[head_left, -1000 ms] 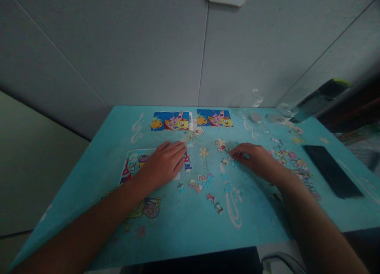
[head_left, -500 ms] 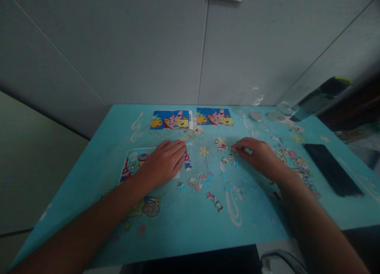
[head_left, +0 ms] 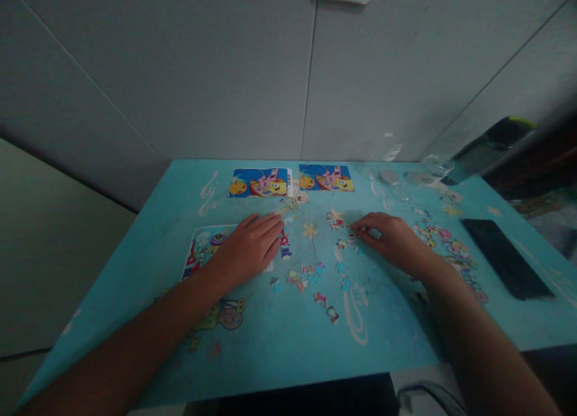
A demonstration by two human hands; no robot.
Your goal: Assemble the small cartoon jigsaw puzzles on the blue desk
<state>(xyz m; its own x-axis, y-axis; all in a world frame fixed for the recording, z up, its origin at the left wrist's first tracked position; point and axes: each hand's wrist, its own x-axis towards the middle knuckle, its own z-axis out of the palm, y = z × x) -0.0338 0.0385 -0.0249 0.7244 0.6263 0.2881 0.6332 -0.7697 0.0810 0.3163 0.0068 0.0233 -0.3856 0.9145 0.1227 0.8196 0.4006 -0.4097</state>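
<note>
My left hand lies flat, fingers stretched out, on a partly assembled cartoon puzzle on the turquoise table. My right hand rests to the right of centre, its fingers curled down onto small loose puzzle pieces; whether it pinches one is not clear. More loose pieces lie between and below the two hands.
Two cartoon reference pictures lie at the table's far edge by the grey wall. A heap of pieces lies right of my right arm, a black phone beyond it. Clear plastic items sit at the back right.
My right hand shifted slightly left and forward over the loose pieces, fingers working on them. The left hand has stayed flat on the puzzle.
</note>
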